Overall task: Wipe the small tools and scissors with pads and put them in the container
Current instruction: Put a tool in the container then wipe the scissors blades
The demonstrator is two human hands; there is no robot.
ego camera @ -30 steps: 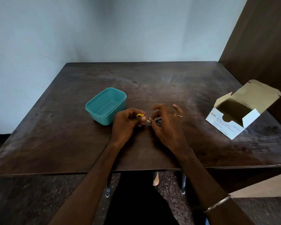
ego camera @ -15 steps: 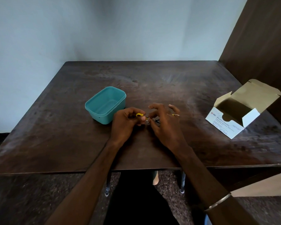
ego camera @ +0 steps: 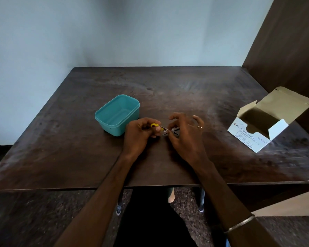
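A dark brown, scuffed wooden surface (ego camera: pixel 82 157) fills the view, pushed into the corner of a pale blue-grey wall with a dark wooden panel on the right. Nearest, the person's two forearms reach out over the front edge, a thin metal bangle (ego camera: pixel 239 225) on the right wrist.

The left hand (ego camera: pixel 139 136) has its fingers curled around the small yellow-handled scissors (ego camera: pixel 156 126), the yellow loop showing above the thumb and the metal end pointing right. The right hand (ego camera: pixel 184 136) meets it there: thumb and forefinger seem to pinch a small white pad (ego camera: pixel 165 131) against the metal part, while the other fingers fan out loosely, one of them wearing a ring. Dark pointed shapes just under that hand could be the blades or another small tool; it is too small to tell.

By this reading the wiping of the scissors is in hand, not the stowing. The next move would call for drawing the pad along the metal, then carrying the scissors a short way left and forward to drop them in.

Just beyond the left hand stands the teal rectangular plastic container (ego camera: pixel 118 113), lidless and, as far as its inside shows, with nothing in it. Well to the right sits the open white cardboard box of alcohol swabs (ego camera: pixel 248 134), flap raised. Nothing lies between the hands and the container, so the path looks free; the only care is the sharp tips near the fingers.
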